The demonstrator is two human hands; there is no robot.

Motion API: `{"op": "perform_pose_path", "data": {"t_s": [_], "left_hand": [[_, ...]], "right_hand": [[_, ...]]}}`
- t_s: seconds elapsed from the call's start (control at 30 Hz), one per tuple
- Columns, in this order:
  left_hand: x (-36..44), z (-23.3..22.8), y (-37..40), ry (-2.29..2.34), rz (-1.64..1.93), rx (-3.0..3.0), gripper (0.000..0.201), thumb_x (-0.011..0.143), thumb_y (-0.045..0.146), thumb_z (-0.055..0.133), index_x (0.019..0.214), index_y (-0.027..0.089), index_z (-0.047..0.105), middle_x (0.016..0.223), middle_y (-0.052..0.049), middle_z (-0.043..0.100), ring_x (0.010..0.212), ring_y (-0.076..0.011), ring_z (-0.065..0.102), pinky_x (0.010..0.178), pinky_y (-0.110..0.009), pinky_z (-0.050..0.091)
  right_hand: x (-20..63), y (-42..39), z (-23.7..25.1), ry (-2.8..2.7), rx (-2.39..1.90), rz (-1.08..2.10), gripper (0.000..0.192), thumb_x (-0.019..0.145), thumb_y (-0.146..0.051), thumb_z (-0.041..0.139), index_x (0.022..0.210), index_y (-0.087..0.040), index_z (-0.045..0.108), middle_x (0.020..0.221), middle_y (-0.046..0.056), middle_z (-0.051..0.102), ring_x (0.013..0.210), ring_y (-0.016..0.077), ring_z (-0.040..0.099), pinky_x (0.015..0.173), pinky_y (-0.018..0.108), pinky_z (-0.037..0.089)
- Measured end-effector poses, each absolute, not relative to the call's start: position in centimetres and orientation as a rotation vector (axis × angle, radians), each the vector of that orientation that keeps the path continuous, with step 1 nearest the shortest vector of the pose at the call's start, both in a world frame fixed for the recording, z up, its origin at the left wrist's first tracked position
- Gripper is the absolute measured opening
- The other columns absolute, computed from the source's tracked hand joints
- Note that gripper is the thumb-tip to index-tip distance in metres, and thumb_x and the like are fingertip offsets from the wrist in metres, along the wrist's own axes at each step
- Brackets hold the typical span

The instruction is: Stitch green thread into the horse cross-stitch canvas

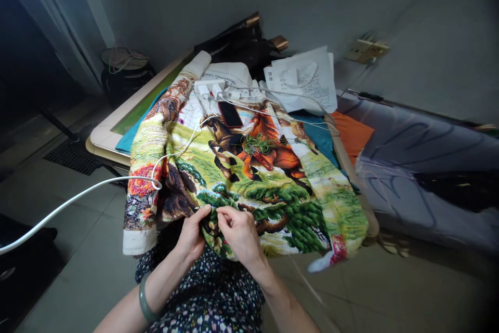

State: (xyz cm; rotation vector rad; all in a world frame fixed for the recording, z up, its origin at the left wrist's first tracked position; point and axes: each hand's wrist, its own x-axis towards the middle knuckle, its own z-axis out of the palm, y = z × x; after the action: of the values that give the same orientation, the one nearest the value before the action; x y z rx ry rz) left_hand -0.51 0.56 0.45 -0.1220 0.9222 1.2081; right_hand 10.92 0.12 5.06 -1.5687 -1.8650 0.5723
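L hand (pixel 194 232) is pinching the near edge of the picture cloth (pixel 249 173), thumb on top; R hand (pixel 240 232) is working just beside it, fingertips drawn narrow; can't tell if anything is betw. them. Cloth is lying across the surface (pixel 99 133), near edge draping over the lap (pixel 210 296). Technique (my judgement): L should be holding the edge taut, R making small moves, w/ thread tangle (pixel 257 144) and white cable (pixel 187 147) lying clear.

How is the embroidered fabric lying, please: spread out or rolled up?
Partly both: the embroidered fabric lies open around the horse picture, while its left side forms a thick roll.
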Motion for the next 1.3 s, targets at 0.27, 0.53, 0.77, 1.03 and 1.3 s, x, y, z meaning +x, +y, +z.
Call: {"op": "perform_pose_path", "data": {"t_s": [0.27,0.53,0.77,1.03,1.3], "left_hand": [[-0.4,0.9,0.6,0.927,1.188,-0.094,0.022,0.054,0.022,0.085,0.061,0.013,0.067,0.055,0.001,0.064,0.048,-0.0107,0.055,0.048,-0.024,0.045],[-0.3,0.7,1.0,1.035,1.246,-0.052,0.022,0.050,0.021,0.085,0.061,0.013,0.068,0.058,0.002,0.064,0.054,-0.0098,0.055,0.056,-0.024,0.044],[-0.3,0.8,1.1,1.069,1.266,-0.015,0.022,0.050,0.023,0.085,0.056,0.014,0.066,0.054,0.004,0.059,0.053,-0.0085,0.049,0.055,-0.024,0.040],[-0.1,0.6,1.1,1.094,1.301,-0.007,0.019,0.048,0.021,0.082,0.060,0.013,0.070,0.058,0.003,0.062,0.059,-0.0097,0.051,0.060,-0.024,0.042],[-0.1,0.9,1.1,1.093,1.311,-0.016,0.019,0.048,0.022,0.083,0.057,0.014,0.068,0.057,0.003,0.061,0.058,-0.0094,0.051,0.059,-0.024,0.042]], "right_hand": [[9.9,-0.4,4.3,-1.617,-1.579,0.876,0.015,0.085,-0.022,0.049,0.079,-0.020,0.062,0.052,-0.002,0.061,0.040,0.0128,0.055,0.044,0.021,0.042],[9.1,-0.9,2.8,-1.210,-1.494,1.133,0.015,0.079,-0.030,0.060,0.071,-0.017,0.062,0.060,0.000,0.063,0.050,0.0144,0.060,0.048,0.023,0.050],[8.3,-1.2,2.4,-1.145,-1.487,1.061,0.016,0.080,-0.030,0.059,0.071,-0.017,0.063,0.060,0.001,0.063,0.050,0.0138,0.060,0.047,0.021,0.048],[7.4,-1.8,0.4,-1.246,-1.499,0.795,0.018,0.086,-0.029,0.058,0.073,-0.017,0.063,0.065,0.001,0.063,0.058,0.0138,0.058,0.055,0.022,0.047],[7.3,-1.7,0.3,-1.248,-1.502,0.751,0.020,0.087,-0.029,0.058,0.072,-0.018,0.063,0.062,0.000,0.062,0.054,0.0134,0.056,0.053,0.023,0.047]]}}
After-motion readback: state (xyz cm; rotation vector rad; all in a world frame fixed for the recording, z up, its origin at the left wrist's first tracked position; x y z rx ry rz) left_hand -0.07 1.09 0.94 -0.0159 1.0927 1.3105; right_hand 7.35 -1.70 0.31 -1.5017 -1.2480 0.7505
